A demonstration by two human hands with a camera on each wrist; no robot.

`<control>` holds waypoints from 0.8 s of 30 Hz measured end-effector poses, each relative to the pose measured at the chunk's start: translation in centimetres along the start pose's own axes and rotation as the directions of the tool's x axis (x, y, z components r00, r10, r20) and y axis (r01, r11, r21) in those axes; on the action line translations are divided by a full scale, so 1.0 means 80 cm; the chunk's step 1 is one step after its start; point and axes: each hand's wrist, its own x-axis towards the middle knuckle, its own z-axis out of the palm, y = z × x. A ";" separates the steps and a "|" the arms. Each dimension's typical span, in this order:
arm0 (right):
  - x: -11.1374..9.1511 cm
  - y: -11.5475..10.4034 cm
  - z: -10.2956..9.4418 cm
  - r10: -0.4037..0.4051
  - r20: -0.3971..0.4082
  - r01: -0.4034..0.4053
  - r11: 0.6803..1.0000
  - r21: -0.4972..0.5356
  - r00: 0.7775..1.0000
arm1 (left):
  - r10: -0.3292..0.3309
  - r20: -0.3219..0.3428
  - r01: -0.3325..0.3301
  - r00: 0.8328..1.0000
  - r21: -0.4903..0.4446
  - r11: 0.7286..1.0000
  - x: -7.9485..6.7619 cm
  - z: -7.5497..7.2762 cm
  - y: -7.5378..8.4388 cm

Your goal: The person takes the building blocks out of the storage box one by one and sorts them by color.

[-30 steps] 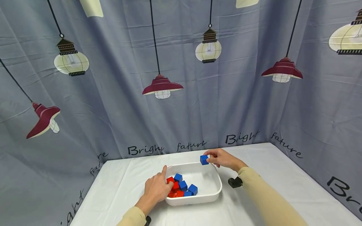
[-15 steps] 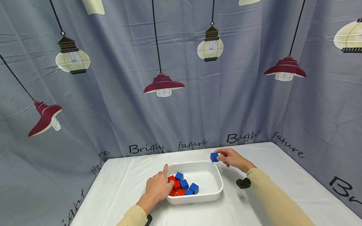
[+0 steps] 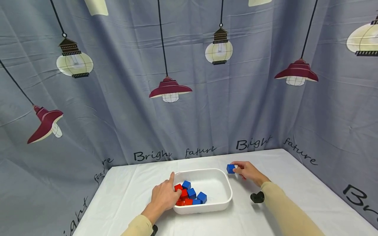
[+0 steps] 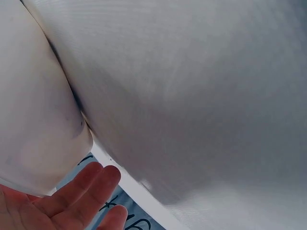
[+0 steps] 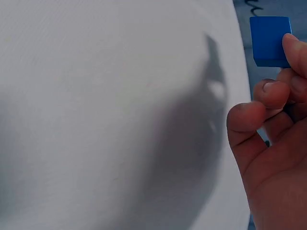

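On the white-covered desk [image 3: 127, 193], your left grip [image 3: 164, 196] holds the white tray [image 3: 206, 207], four blue cubes [image 3: 191, 193] and several red cubes [image 3: 188, 202] lying inside, while one blue cube [image 3: 230, 169] is outside, pinched by your right grip [image 3: 248, 172] near the tray's far-right corner.

On the bench [image 3: 130, 185], a tub [image 3: 206, 208] holds cubes [image 3: 191, 193] in its left part. The left hand [image 3: 163, 195] lies at its left rim; right of its far right corner, the right hand [image 3: 249, 171] has another cube [image 3: 230, 169]. A curtain [image 3: 189, 121] hangs behind.
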 end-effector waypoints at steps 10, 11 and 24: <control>-0.004 0.018 0.009 0.015 -0.035 -0.017 0.998 -0.067 0.999 | 0.006 -0.001 -0.006 1.000 0.003 1.000 0.000 0.001 0.000; -0.004 0.019 0.010 0.014 -0.033 -0.016 0.997 -0.080 0.999 | 0.006 -0.002 -0.006 1.000 0.001 1.000 -0.001 0.001 0.000; -0.005 0.017 0.017 0.056 -0.065 -0.065 0.987 -0.148 0.996 | -0.002 0.000 0.002 1.000 -0.019 1.000 -0.002 -0.001 0.001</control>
